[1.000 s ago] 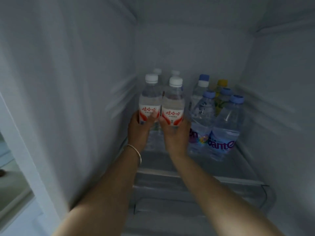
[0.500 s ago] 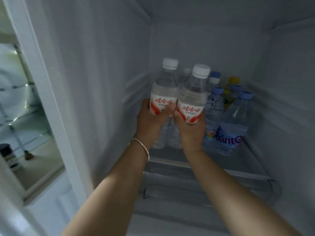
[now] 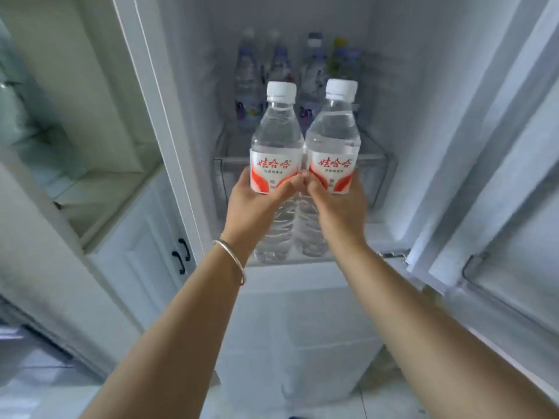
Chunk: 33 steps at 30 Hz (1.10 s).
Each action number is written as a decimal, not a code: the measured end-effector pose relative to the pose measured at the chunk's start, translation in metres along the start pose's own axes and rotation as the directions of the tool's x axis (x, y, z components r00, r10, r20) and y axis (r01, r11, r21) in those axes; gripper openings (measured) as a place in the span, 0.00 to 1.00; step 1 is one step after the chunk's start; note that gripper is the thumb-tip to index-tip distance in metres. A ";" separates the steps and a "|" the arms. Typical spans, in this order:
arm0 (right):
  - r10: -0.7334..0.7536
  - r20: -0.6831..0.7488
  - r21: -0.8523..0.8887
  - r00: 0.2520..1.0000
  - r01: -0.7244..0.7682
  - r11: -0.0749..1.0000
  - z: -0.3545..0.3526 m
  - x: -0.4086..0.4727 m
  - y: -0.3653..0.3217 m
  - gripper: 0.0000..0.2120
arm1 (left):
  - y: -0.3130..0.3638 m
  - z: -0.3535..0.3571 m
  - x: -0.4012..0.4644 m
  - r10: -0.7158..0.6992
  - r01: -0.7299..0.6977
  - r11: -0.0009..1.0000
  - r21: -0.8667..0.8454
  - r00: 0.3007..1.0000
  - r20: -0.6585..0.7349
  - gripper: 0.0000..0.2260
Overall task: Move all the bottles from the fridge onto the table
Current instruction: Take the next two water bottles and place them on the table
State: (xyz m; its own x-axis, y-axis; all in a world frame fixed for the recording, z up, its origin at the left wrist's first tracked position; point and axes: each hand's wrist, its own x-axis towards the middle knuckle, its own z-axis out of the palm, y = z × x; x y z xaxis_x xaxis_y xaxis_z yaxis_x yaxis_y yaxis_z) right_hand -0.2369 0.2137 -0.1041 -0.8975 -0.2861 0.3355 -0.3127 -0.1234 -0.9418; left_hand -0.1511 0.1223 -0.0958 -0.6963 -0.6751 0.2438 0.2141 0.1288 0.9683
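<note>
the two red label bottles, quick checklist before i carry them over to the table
1. Left hand grips the left bottle: ok.
2. Right hand grips the right bottle: ok.
3. White caps on both: ok; tightness cannot tell.
4. Both bottles upright: ok.
5. Table in view: not ok, path cannot tell.
6. Fridge emptied: not ok, bottles on the shelf remain.

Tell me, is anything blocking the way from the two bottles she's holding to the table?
Cannot tell: the table is out of view. Left hand and right hand each grip a red-labelled bottle.
</note>
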 end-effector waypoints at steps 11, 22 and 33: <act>0.536 0.174 -0.162 0.826 -0.513 0.843 -0.130 -0.184 0.063 0.16 | -0.043 0.023 -0.193 -0.379 0.378 0.923 0.070 0.925 -0.011 0.08; 0.645 0.312 -0.296 0.698 -0.573 0.764 -0.284 -0.290 0.071 0.08 | -0.066 0.104 -0.379 -0.545 0.560 0.827 0.045 0.820 -0.174 0.28; 0.711 0.168 -0.276 0.683 -0.659 0.699 -0.408 -0.385 0.052 0.08 | -0.069 0.174 -0.508 -0.624 0.627 0.773 0.099 0.779 -0.057 0.23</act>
State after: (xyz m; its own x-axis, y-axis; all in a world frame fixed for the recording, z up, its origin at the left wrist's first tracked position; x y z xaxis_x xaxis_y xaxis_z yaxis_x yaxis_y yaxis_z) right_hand -0.0347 0.7050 -0.2904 -0.7831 -0.4430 -0.4364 0.2875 0.3643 -0.8858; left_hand 0.0690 0.5832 -0.2766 -0.6368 -0.6482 -0.4175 -0.3384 -0.2516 0.9067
